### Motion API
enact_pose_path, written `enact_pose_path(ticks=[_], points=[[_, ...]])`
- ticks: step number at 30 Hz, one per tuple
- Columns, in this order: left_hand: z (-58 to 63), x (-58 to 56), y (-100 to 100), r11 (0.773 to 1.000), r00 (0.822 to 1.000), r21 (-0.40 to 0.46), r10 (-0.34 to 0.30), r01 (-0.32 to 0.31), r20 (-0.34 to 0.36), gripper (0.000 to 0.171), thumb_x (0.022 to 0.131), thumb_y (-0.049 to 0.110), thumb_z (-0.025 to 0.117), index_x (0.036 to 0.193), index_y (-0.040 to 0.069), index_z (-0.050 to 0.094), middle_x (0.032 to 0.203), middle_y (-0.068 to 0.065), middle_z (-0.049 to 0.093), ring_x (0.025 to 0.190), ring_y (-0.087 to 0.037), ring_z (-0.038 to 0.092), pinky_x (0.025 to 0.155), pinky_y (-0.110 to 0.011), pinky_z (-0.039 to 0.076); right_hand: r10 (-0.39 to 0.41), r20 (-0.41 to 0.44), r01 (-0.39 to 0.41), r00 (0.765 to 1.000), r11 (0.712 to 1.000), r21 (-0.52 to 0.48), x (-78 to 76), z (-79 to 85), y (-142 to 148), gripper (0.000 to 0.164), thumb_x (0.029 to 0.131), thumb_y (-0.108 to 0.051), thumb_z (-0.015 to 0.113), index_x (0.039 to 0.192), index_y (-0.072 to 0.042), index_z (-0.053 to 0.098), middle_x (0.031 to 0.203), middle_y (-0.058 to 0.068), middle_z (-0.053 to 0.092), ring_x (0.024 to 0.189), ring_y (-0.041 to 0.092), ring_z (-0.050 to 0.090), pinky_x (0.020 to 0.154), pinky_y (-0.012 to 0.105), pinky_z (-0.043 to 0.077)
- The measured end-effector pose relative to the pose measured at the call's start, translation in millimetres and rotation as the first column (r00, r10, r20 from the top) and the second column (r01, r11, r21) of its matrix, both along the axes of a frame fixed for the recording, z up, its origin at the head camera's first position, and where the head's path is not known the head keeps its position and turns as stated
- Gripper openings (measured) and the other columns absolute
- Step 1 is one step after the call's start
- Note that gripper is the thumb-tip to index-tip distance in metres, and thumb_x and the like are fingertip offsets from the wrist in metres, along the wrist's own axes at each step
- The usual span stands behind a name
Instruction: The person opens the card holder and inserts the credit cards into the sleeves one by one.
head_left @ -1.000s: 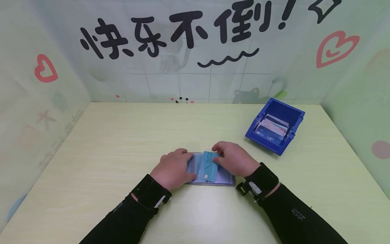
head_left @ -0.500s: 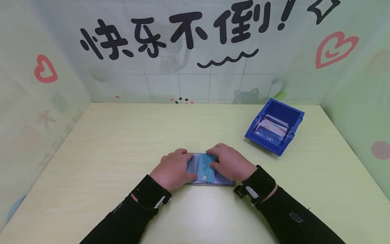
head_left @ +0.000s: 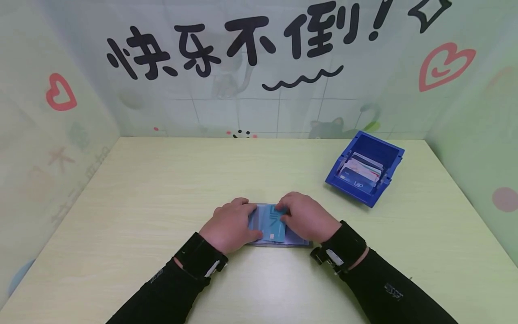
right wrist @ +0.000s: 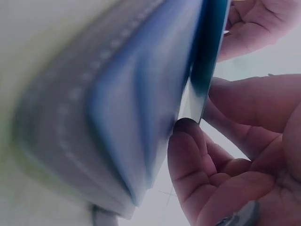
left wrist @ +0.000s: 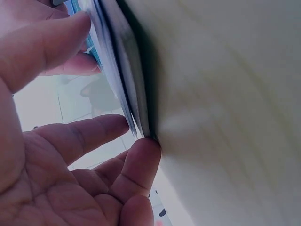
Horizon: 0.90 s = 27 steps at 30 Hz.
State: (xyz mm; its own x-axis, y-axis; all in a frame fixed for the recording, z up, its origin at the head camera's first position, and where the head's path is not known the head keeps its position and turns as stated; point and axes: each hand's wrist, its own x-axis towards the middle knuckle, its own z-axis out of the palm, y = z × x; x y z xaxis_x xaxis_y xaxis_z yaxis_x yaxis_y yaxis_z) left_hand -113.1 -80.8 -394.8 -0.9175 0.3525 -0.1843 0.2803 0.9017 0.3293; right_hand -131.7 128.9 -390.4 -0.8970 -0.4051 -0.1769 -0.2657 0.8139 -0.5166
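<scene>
A thin card holder with clear plastic sleeves lies on the table between the hands. The right wrist view shows its grey stitched cover. The left hand grips the holder's left end, its thumb and fingers at the near and far edges. In the left wrist view, fingertips touch the corner of the layered edge. The right hand pinches a teal card by its right edge. That card overlaps the sleeves, its left side close to the left thumb. Seen from the right wrist, the card stands tilted off the sleeves.
At the back right of the pale wooden table stands a blue box. Several cards lean in it, a blue VIP one in front. A printed cloth backdrop borders the table at the back and both sides.
The right hand has carried the teal card a little to the left over the sleeves; since half a second ago it has hardly moved. The left hand stays in place.
</scene>
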Motion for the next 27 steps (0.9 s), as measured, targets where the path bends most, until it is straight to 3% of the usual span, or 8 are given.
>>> enact_pose_path(ticks=[9,15,17,21,27], points=[[1.2,-0.3,0.4,1.000,1.000,0.004,-0.006,0.006,0.004,0.072,0.092,0.046,0.079,0.148,0.006,0.059,0.153,-0.018,0.055,0.137,-0.038,0.054,0.108,-0.059,0.048,0.106,-0.045,-0.106,0.993,0.994,0.004,3.1,-3.5,-1.9,0.035,0.101,-0.006,0.066,0.135,0.000,0.069,0.144,0.014,0.062,0.136,0.030,0.059,0.116,0.047,0.048],[1.5,0.1,-0.1,1.000,1.000,0.019,-0.007,0.007,0.009,0.071,0.092,0.044,0.079,0.148,0.005,0.059,0.153,-0.018,0.055,0.137,-0.037,0.054,0.108,-0.059,0.047,0.013,0.001,-0.013,1.000,0.999,-0.035,8.7,3.2,-5.4,0.042,0.101,-0.007,0.067,0.143,-0.004,0.062,0.136,0.010,0.067,0.116,0.024,0.065,0.109,0.046,0.053],[1.8,0.4,0.1,1.000,1.000,0.020,-0.005,0.005,0.011,0.071,0.092,0.044,0.080,0.148,0.005,0.059,0.153,-0.018,0.055,0.137,-0.037,0.054,0.108,-0.059,0.047,-0.012,0.016,0.013,1.000,0.999,-0.035,9.9,6.2,-6.7,0.042,0.102,-0.009,0.066,0.143,-0.004,0.062,0.136,0.009,0.068,0.116,0.024,0.065,0.110,0.047,0.053],[2.6,1.0,0.9,1.000,1.000,0.022,-0.003,0.003,0.018,0.070,0.092,0.043,0.080,0.147,0.004,0.060,0.153,-0.018,0.055,0.137,-0.037,0.055,0.108,-0.059,0.047,-0.030,0.016,0.030,0.999,0.999,-0.020,11.3,8.6,-9.2,0.041,0.103,-0.011,0.065,0.143,-0.003,0.062,0.144,0.011,0.066,0.136,0.028,0.061,0.117,0.049,0.047],[3.1,1.3,1.2,1.000,1.000,0.028,-0.007,0.007,0.019,0.069,0.092,0.041,0.081,0.146,0.003,0.060,0.152,-0.018,0.055,0.138,-0.037,0.055,0.108,-0.059,0.047,-0.050,0.056,0.054,0.997,0.996,-0.074,13.2,6.6,-12.7,0.040,0.103,-0.009,0.065,0.142,-0.005,0.062,0.142,0.009,0.067,0.133,0.026,0.062,0.115,0.048,0.049]])
